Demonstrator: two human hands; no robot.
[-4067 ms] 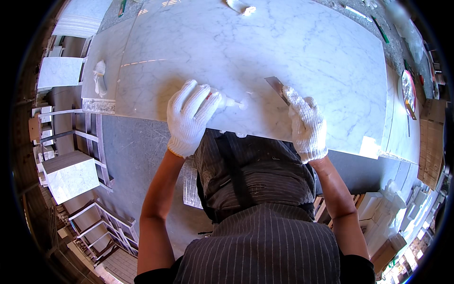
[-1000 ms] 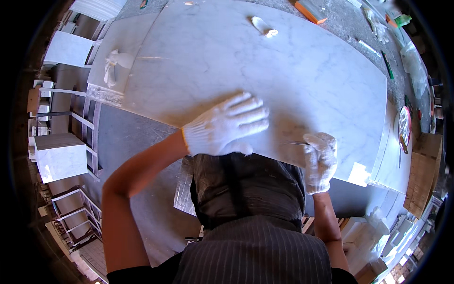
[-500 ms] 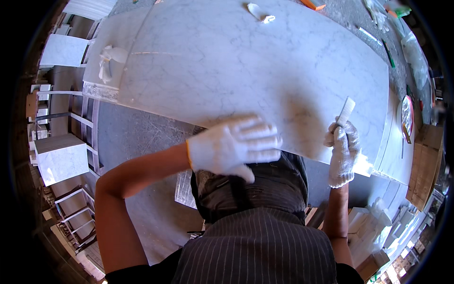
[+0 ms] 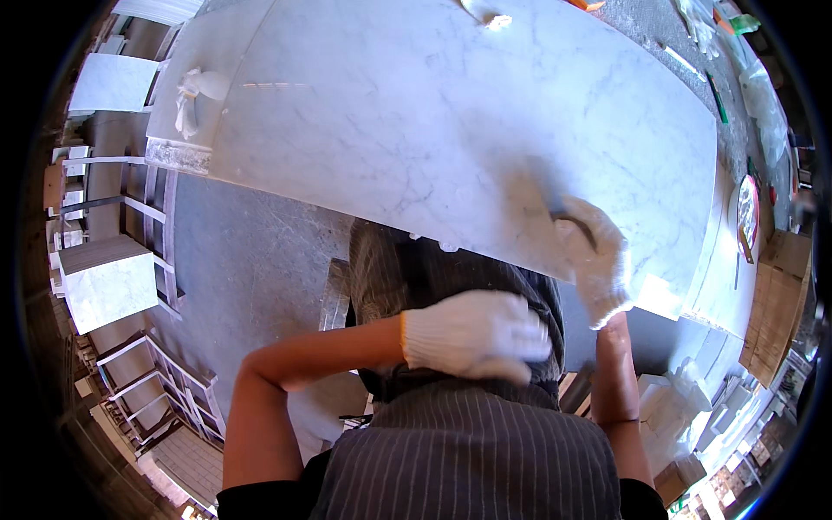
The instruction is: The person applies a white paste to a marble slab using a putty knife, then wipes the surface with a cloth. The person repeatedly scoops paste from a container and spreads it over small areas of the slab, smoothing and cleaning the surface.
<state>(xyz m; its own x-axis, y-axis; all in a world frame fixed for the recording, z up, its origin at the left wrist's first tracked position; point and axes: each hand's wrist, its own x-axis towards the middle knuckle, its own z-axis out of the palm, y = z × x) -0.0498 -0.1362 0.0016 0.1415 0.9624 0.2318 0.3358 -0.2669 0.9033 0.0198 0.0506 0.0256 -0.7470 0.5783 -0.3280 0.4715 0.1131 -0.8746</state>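
A large white marble slab with grey veining lies in front of me. My right hand, in a white knit glove, bends over the slab's near edge at the right. Its fingers curl down, and a thin dark edge shows at the fingertips; most of the flat pale strip it grips is hidden. My left hand, in a similar glove, is off the slab, in front of my dark striped apron. Its fingers are stretched out and slightly blurred, with nothing seen in them.
A crumpled white glove lies on the slab's left part, another pale glove-like piece at its far edge. Metal racks and stone blocks stand left. At right are a round dish and a cardboard box.
My right hand has turned over and come lower and left; the strip no longer points up in view. My left hand has drawn back from the slab edge toward my apron.
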